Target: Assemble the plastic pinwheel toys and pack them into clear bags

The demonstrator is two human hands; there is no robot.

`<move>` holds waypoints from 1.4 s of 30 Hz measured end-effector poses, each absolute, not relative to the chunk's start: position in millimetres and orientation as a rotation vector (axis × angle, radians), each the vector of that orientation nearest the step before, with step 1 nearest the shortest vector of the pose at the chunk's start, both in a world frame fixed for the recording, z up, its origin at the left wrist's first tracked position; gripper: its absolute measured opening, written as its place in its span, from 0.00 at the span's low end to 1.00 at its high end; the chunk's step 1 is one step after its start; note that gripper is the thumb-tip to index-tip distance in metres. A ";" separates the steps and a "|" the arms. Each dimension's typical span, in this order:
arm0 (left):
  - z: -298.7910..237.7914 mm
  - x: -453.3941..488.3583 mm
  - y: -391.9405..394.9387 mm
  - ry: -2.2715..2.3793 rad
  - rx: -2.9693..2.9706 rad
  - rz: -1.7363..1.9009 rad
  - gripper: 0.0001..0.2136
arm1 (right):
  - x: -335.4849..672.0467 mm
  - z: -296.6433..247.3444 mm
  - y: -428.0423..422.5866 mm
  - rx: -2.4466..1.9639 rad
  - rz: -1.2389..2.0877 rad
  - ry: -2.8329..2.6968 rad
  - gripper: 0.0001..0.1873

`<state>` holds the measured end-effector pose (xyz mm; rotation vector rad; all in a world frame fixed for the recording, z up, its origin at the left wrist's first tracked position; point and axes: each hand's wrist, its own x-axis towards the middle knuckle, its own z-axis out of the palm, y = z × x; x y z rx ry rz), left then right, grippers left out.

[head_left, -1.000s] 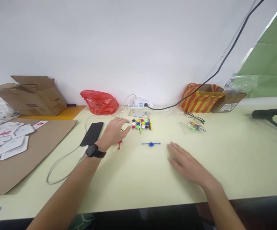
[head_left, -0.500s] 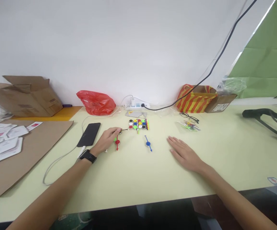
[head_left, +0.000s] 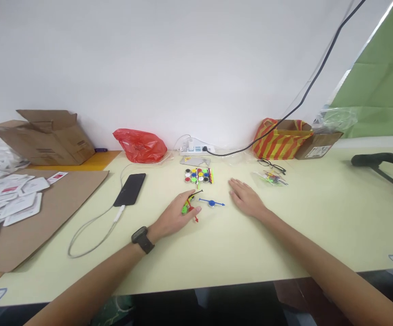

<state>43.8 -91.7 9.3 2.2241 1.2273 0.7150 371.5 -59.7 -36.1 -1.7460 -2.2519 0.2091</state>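
My left hand [head_left: 174, 216], with a black watch on the wrist, rests on the pale table [head_left: 196, 253] with its fingers closed around a small bunch of coloured spinner pieces [head_left: 190, 206], green, red and black. Just to their right a blue spinner [head_left: 211, 203] lies flat on the table. My right hand [head_left: 245, 198] lies flat and open to the right of the blue spinner, holding nothing. Behind both hands sits a cluster of small coloured round pieces with sticks [head_left: 198, 175].
A black phone [head_left: 130, 189] on a white cable lies at the left. A red bag [head_left: 140, 145], a power strip [head_left: 196, 148], a striped bag [head_left: 282, 137], glasses [head_left: 271, 165] and a cardboard box [head_left: 46, 136] line the wall. White packets [head_left: 9, 199] cover brown cardboard.
My left hand has drawn the red, green and black pieces rightward and toward me, close to the blue spinner. The blue spinner has turned. My right hand has slid forward and left.
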 end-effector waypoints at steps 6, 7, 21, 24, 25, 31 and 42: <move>10.3 74.0 -92.1 1.100 2.313 0.725 0.33 | 363.4 -38.4 -26.3 -1.931 0.151 -2.048 0.32; 11.5 79.1 -91.6 1.066 2.337 0.719 0.33 | 363.1 -38.3 -22.3 -1.943 0.144 -2.023 0.32; 16.4 127.9 -85.1 0.535 2.572 0.659 0.12 | 363.4 -33.6 38.1 -1.972 0.092 -1.880 0.29; 15.6 123.6 -87.6 0.534 2.541 0.659 0.21 | 364.8 -33.9 44.2 -1.919 0.075 -1.843 0.22; 15.4 122.3 -88.3 0.545 2.530 0.659 0.23 | 365.7 -34.0 44.8 -1.905 0.067 -1.828 0.20; 19.0 120.6 -90.8 0.533 2.505 0.668 0.27 | 379.6 -24.6 45.4 -1.737 -0.042 -1.665 0.17; 27.4 120.5 -92.5 0.564 2.493 0.619 0.31 | 397.4 -31.1 52.0 -1.381 0.012 -1.418 0.18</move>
